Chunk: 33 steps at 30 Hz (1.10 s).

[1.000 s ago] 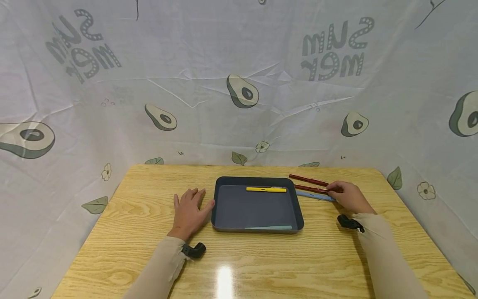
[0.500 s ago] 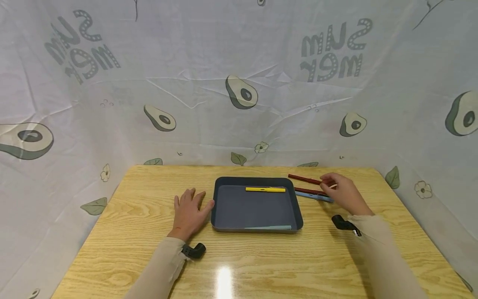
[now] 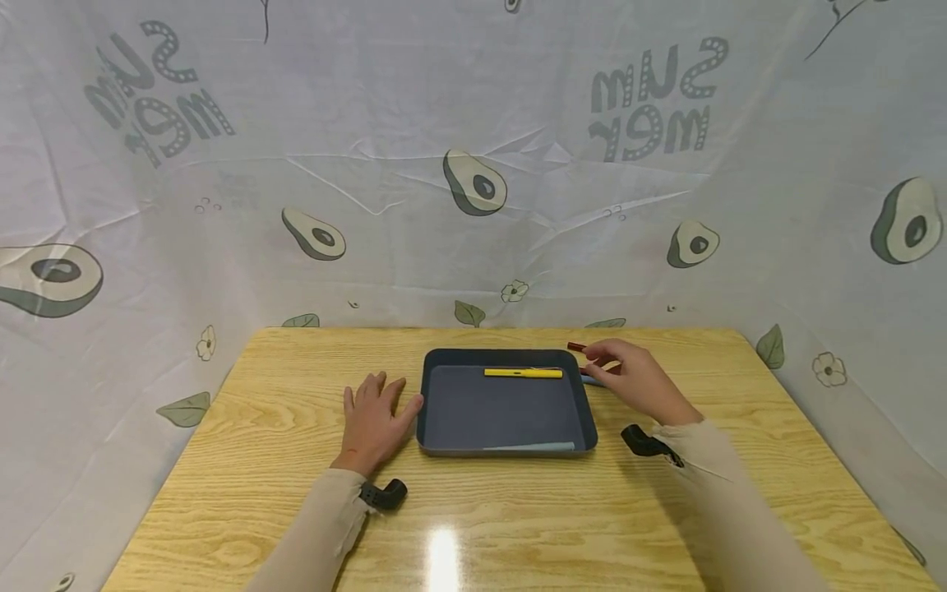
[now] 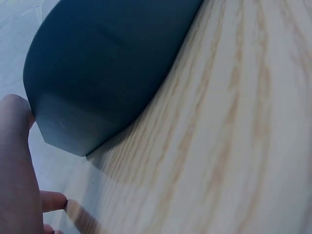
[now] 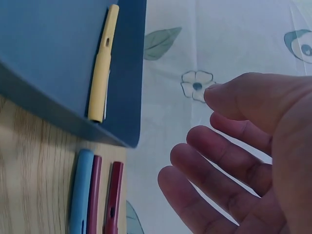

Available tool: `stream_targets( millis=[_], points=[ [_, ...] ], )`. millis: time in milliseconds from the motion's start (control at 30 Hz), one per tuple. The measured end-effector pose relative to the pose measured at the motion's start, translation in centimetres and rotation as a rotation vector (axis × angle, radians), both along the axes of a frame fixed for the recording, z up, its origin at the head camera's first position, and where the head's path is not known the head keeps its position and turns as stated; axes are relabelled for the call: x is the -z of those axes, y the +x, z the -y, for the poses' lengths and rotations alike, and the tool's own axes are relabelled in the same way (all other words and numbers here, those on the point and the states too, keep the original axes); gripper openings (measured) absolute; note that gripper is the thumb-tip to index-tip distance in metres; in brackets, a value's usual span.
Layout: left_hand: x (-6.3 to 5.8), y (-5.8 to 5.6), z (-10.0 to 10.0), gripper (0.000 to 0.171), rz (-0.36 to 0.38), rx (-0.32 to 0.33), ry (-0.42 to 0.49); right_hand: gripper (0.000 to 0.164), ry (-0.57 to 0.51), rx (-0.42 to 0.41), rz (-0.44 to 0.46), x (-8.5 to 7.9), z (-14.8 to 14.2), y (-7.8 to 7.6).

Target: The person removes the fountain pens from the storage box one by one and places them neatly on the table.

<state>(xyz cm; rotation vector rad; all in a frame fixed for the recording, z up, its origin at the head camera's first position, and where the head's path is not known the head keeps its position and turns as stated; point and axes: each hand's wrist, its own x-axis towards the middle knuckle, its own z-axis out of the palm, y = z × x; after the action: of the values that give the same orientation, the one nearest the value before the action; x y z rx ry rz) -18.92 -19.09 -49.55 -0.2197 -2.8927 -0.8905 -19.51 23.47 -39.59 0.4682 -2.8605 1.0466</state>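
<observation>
A dark grey-blue tray (image 3: 503,411) has a yellow pen (image 3: 523,373) along its far side and a pale blue pen (image 3: 543,447) behind its near wall. My left hand (image 3: 376,423) rests on the table, fingers spread, its thumb (image 4: 17,109) touching the tray's left wall. Over the pens right of the tray hovers my right hand (image 3: 639,380), loosely curved around nothing. Below it in the right wrist view lie a blue pen (image 5: 81,195), a dark red pen (image 5: 94,195) close alongside, and another dark red pen (image 5: 114,197) a little apart. In the head view the hand hides most of these.
The wooden table (image 3: 473,526) ends at the back against a white curtain (image 3: 414,271) printed with avocados and leaves. A black wrist camera (image 3: 385,495) sits on the left sleeve, another black wrist camera (image 3: 647,444) on the right.
My right hand has left the pens by the tray's right side, lifted with nothing in it, and moved left toward the tray. My left hand has stayed put.
</observation>
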Motion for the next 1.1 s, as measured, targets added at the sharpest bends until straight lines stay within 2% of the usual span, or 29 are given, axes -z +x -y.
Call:
stream_targets(
  millis=[333,500,833,1100],
  points=[
    [0.2,-0.1,0.1,0.068,-0.003,-0.001,-0.002,0.032,-0.023,-0.045,0.069,0.0,1.8,-0.8],
    [0.3,-0.2,0.1,0.068,-0.005,0.003,0.004,0.035,-0.017,-0.057,0.115,0.5,2.6,-1.6],
    [0.5,-0.4,0.2,0.068,-0.002,0.007,0.007,0.027,0.101,-0.128,0.192,1.9,4.7,-4.3],
    [0.4,-0.2,0.4,0.071,-0.003,0.021,0.034,0.026,0.235,-0.218,0.238,2.1,5.5,-5.3]
  ],
)
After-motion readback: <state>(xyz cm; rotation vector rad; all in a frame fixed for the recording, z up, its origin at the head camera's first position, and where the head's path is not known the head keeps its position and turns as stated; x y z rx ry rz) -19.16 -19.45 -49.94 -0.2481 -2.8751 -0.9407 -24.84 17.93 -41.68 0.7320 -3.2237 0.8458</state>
